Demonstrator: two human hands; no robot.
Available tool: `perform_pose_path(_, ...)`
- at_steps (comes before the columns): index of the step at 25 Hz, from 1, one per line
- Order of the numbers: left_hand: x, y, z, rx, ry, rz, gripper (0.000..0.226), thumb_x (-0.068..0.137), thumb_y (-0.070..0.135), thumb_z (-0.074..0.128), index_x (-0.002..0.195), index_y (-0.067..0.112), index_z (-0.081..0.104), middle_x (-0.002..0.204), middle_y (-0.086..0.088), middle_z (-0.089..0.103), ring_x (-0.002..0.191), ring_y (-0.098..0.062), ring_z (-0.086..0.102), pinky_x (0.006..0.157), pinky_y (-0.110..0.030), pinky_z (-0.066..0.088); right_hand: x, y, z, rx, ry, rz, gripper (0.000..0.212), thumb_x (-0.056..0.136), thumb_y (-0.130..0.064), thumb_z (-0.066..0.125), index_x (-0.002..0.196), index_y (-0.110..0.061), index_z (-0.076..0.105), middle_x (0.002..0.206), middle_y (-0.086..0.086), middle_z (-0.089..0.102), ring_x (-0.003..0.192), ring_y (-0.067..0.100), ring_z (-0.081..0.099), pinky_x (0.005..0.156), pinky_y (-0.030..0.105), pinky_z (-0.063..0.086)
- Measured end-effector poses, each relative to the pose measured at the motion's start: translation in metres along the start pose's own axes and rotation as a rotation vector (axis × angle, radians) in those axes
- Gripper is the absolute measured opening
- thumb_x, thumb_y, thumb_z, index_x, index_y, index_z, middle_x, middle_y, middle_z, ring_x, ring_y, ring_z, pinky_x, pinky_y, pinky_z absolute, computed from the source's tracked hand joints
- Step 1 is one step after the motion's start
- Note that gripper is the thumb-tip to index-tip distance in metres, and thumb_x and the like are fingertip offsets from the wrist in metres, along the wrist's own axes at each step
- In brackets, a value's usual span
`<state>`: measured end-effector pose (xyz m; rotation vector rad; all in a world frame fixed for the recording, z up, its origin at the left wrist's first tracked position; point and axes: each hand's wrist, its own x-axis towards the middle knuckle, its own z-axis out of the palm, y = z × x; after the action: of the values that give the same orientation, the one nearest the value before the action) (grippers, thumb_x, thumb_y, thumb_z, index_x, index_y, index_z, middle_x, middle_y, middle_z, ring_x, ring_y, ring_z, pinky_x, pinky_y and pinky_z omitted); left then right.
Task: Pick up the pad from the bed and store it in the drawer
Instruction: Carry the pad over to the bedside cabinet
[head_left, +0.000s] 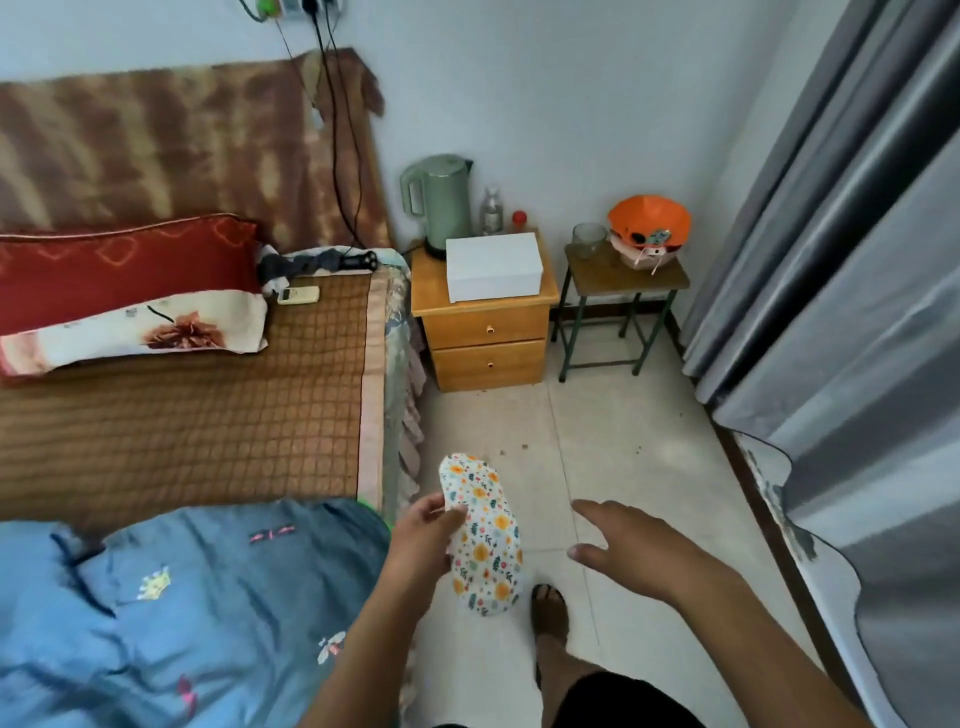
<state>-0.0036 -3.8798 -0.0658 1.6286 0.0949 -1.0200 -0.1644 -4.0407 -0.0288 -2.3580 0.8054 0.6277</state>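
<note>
My left hand grips a white pad printed with orange flowers, holding it over the floor just off the bed's right edge. My right hand hovers to the pad's right with its fingers spread and nothing in it. The bed with its brown woven mat fills the left side. A wooden nightstand stands ahead against the wall. Its upper drawer and lower drawer are both closed.
On the nightstand sit a white box, a green kettle and small bottles. A small stool with a glass and an orange item stands beside it. Grey curtains hang on the right. A blue quilt lies on the bed.
</note>
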Motion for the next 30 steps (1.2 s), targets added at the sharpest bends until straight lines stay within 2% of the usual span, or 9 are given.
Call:
perform_pose_path(5,0.081,0.087,0.041,-0.053,0.035,0.003,0.009,0.089,0.012,0.058,0.092,0.018,0.064,0.094,-0.009,0.072,0.076,-0.020,0.072,0.056,-0.032,0.058,0.101,0.007,-0.101,-0.022,0.009,-0.048,0.059,0.093,-0.045,0.046,0.144,-0.025,0.023,0.148,0.005,0.038,0.131,0.025,0.040,0.105,0.039,0.038)
perform_pose_path(9,0.139,0.139,0.059,-0.074,0.052,-0.002,0.008,0.090,0.012,0.058,0.092,0.016,0.064,0.098,-0.013,0.071,0.086,-0.028,0.070,0.078,-0.047,0.058,0.171,0.008,-0.150,-0.031,0.018,-0.054,0.059,0.092,-0.045,0.047,0.143,-0.028,0.024,0.148,0.004,0.038,0.130,0.025,0.042,0.104,0.039,0.039)
perform_pose_path(14,0.232,0.198,0.063,-0.030,0.054,-0.040,0.016,0.089,0.016,0.059,0.104,0.013,0.064,0.103,-0.011,0.070,0.091,-0.026,0.069,0.070,-0.038,0.056,0.276,-0.005,-0.198,-0.050,0.025,-0.047,0.060,0.089,-0.048,0.050,0.141,-0.031,0.025,0.146,0.002,0.041,0.129,0.024,0.044,0.101,0.039,0.040)
perform_pose_path(18,0.314,0.255,0.052,-0.010,0.032,-0.044,0.033,0.089,0.016,0.060,0.121,0.013,0.055,0.110,-0.010,0.067,0.098,-0.028,0.066,0.087,-0.049,0.055,0.359,-0.025,-0.234,-0.060,0.043,-0.022,0.058,0.088,-0.048,0.051,0.139,-0.034,0.027,0.143,0.001,0.045,0.125,0.024,0.048,0.099,0.039,0.043)
perform_pose_path(22,0.389,0.312,0.044,0.072,0.025,-0.012,0.053,0.087,0.013,0.061,0.135,0.023,0.041,0.120,-0.012,0.058,0.107,-0.032,0.060,0.094,-0.054,0.050,0.427,-0.041,-0.274,-0.054,0.004,0.018,0.058,0.090,-0.047,0.049,0.140,-0.031,0.026,0.142,0.004,0.046,0.125,0.025,0.048,0.100,0.040,0.042)
perform_pose_path(25,0.433,0.344,0.048,0.137,-0.028,0.007,0.038,0.089,0.015,0.059,0.123,0.030,0.055,0.126,-0.007,0.055,0.115,-0.031,0.056,0.097,-0.056,0.048,0.462,-0.046,-0.297,-0.049,-0.003,0.038,0.057,0.091,-0.045,0.048,0.141,-0.030,0.026,0.145,0.004,0.043,0.127,0.026,0.045,0.101,0.040,0.040)
perform_pose_path(27,0.458,0.359,0.058,0.163,-0.077,-0.007,0.023,0.089,0.018,0.058,0.107,0.031,0.066,0.120,-0.005,0.062,0.111,-0.028,0.059,0.095,-0.056,0.050,0.485,-0.044,-0.312,-0.029,-0.003,0.028,0.056,0.092,-0.043,0.047,0.142,-0.029,0.025,0.146,0.003,0.041,0.129,0.025,0.043,0.103,0.039,0.038)
perform_pose_path(30,0.493,0.374,0.079,0.142,-0.085,-0.051,0.018,0.088,0.017,0.061,0.098,0.030,0.069,0.109,-0.004,0.067,0.104,-0.026,0.063,0.095,-0.056,0.050,0.521,-0.038,-0.333,0.034,0.040,-0.028,0.054,0.093,-0.038,0.047,0.142,-0.026,0.028,0.147,0.002,0.041,0.129,0.024,0.042,0.104,0.039,0.038)
